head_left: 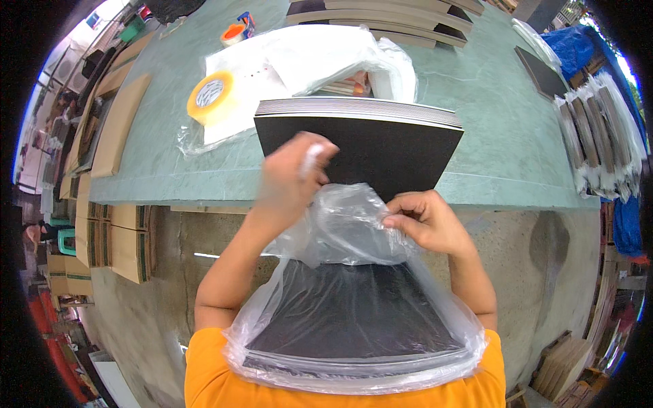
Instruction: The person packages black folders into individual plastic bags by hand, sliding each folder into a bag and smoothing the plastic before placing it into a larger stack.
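A clear plastic bag [354, 217] wraps a stack of black boards [354, 309] that leans against my orange shirt. My right hand [428, 221] is closed, its thumb and forefinger pinching the bag's loose end. My left hand [292, 173] is raised just beyond the bag, fingers curled and partly blurred. A small whitish bit shows at its fingers, too unclear to name. Behind it, a bare stack of black boards [381, 153] with pale edges stands upright at the table's near edge.
On the green table [476, 156] lie a roll of yellowish clear tape [209, 97], white plastic sheeting [299, 58], and an orange-and-blue tape dispenser [238, 30]. Board stacks [381, 24] sit at the back. Several plastic-wrapped stacks [598, 132] stand right, and cardboard pieces [119, 126] left.
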Demonstrator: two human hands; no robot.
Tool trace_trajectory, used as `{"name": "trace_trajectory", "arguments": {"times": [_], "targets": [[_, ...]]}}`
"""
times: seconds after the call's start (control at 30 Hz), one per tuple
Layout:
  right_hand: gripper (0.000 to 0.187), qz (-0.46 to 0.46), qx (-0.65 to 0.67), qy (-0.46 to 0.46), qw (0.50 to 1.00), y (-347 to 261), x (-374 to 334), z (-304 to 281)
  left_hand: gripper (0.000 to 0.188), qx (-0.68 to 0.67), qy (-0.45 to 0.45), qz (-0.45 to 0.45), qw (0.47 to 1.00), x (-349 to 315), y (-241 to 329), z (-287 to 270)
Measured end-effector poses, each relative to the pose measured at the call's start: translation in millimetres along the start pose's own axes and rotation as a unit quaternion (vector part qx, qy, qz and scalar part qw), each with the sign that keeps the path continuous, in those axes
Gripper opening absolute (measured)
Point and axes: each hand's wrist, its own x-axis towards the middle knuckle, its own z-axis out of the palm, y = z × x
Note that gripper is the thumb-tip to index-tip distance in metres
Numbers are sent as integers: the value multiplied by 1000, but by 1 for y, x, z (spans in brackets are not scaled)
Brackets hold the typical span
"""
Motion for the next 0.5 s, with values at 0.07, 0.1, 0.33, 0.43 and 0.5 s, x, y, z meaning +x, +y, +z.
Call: {"name": "trace_trajectory", "arguments": {"times": [0.07,0.1,0.33,0.43,0.5], "targets": [[11,5,-137,26,990,0,-8,-9,19,78,104,-20,991,1,7,-17],[10,23,-154,23,988,4,-9,-12,18,75,71,-34,994,-2,10,-21],[22,67,370,8,927,35,0,15,20,-1,-207,-20,978,-28,37,14],[25,80,453,-3,888,36,-1,25,23,-246,-123,-96,957,-18,31,20],[24,111,403,33,908,42,-10,4,15,-285,-93,-83,951,-17,20,13]]}}
